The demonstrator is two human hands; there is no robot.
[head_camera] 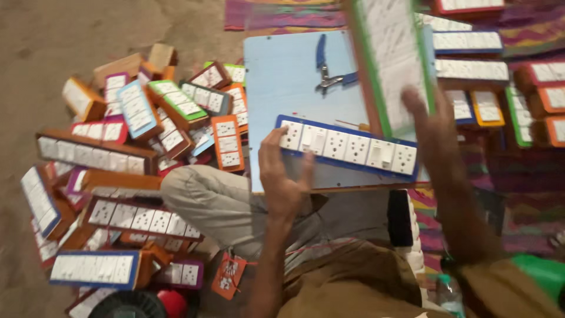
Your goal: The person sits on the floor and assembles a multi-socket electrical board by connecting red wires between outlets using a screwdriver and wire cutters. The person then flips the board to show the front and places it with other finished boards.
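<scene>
The left hand (281, 176) rests with its fingers spread along the near left end of a blue-edged switch panel (347, 147); the thumb and fingertips touch its white face and lower edge, a loose hold and no tight pinch. The panel lies flat across the near edge of a pale blue worktop (282, 88) and reaches away to the right of this hand.

The right hand (426, 115) is raised above the panel's right end and blurred. Its fingers are pressed against the face of a green-edged panel (391, 59), which it holds tilted up on edge. How the thumb grips behind it cannot be told.

Beyond the left hand, toward the far part of the worktop, lie blue-handled pliers (326, 70), just left of the green-edged panel.

Left of the left hand a heap of switch boxes (135, 159) covers the floor (53, 41): wooden boxes with white socket faces and edges in orange, green, blue, red and purple, lying at all angles. Right of the right hand more boxes stand in rows (471, 65) on a striped mat (529, 200).

Below the hands the person's bent knee in grey cloth (212, 203) meets the worktop's near edge. A small orange plate (228, 274) lies near the left forearm, and a green object (544, 274) shows under the right arm.
</scene>
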